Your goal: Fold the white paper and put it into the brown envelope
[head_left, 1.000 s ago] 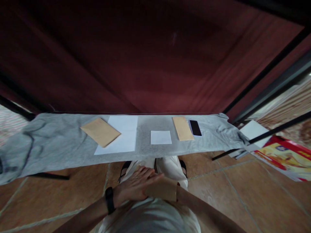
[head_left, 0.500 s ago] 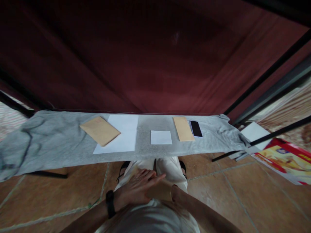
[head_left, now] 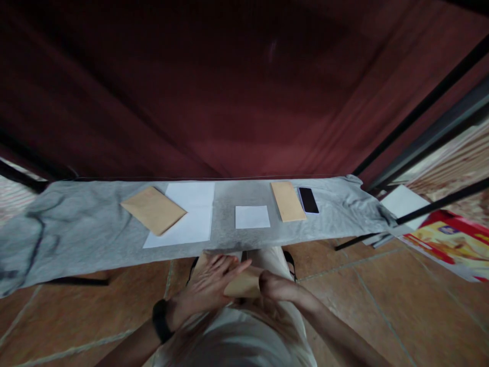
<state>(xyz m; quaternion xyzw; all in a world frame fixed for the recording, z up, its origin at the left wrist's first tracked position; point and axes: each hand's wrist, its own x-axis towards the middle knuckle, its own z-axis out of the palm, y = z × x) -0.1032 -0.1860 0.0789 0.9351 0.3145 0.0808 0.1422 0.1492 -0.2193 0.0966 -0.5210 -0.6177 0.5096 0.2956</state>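
Observation:
Over my lap is a brown paper envelope (head_left: 244, 284), partly covered by my hands. My left hand (head_left: 212, 283), with a dark band on the wrist, lies flat across its left part, fingers stretched out. At the envelope's right end my right hand (head_left: 275, 286) is closed on it; the fingertips are hidden. On the grey cloth ahead, a small white card (head_left: 252, 217) lies nearest to my hands. Right of the card is a second brown envelope (head_left: 288, 202), and to the left a larger brown envelope (head_left: 154, 210) overlaps a white paper sheet (head_left: 194, 224).
A phone (head_left: 308, 200) lies beside the right envelope. Grey cloth (head_left: 91, 224) covers the narrow table, with a dark red curtain (head_left: 237, 102) behind it. At the right are black metal bars (head_left: 424, 109) and a red and yellow box (head_left: 451, 239) by the tiled floor.
Both hands and the envelope between them have shifted slightly up and left in the view. More of my right hand shows now. The things on the cloth stay where they were.

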